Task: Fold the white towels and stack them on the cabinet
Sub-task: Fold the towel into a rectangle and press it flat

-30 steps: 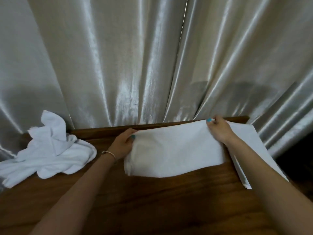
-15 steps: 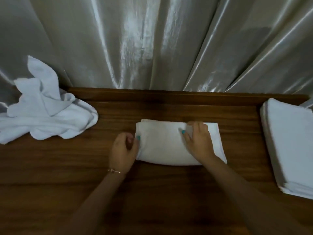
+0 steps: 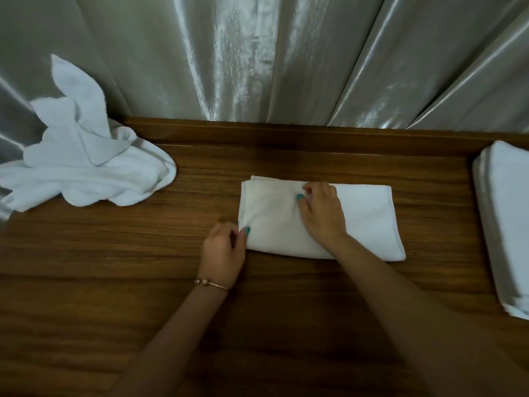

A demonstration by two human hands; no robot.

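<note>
A folded white towel [image 3: 369, 222] lies flat in the middle of the wooden cabinet top [image 3: 114, 267]. My right hand [image 3: 322, 213] rests palm down on its centre, fingers bent at the far edge. My left hand [image 3: 224, 250] pinches the towel's near left corner between thumb and fingers. A stack of folded white towels [image 3: 503, 219] sits at the right edge, partly cut off by the frame. A crumpled heap of unfolded white towels [image 3: 86, 167] lies at the far left against the curtain.
A shiny grey curtain [image 3: 257, 58] hangs right behind the cabinet's raised back ledge [image 3: 286, 133]. Bare wood spreads across the front of the cabinet top, under my forearms.
A second ago both hands held the towel up by its top corners. Since then it was laid down folded, and my right hand has slid slightly along its top.
</note>
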